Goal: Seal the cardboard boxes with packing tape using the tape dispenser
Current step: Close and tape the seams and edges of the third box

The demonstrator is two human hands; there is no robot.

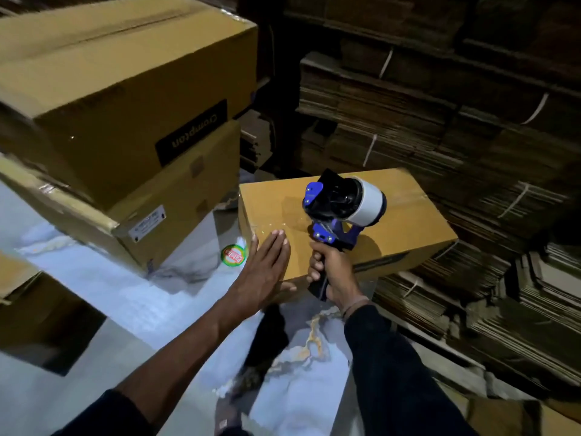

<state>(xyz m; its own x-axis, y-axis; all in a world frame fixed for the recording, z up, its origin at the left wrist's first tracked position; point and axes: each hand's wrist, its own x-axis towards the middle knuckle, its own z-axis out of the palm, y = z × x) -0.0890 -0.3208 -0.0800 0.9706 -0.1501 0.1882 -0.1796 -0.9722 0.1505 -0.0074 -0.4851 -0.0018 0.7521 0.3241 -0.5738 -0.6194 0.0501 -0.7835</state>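
Looks like the smoothing step: left hand (265, 269) is flat, fingers together, pressing the box (408, 221) at its 7 o'clock corner, while the right hand (333, 275) is fisted round the dispenser (342, 206) handle, lifted over the top. Next it probably needs the dispenser brought down onto an untaped seam. Box is closed, so no idea what's inside; two stacked boxes (125, 121) sit at 10 o'clock.

Small cardboard box (393, 228): on the floor (103, 287), centre of view. Left hand (261, 272): flat against the box's near left edge. Right hand (336, 275): at the box's near edge, gripping the handle of the tape dispenser (339, 209), which stands above the box top. Two stacked boxes (125, 121): left of the small box, one on the other. Bundled flat cartons (471, 136): piled behind and to the right.
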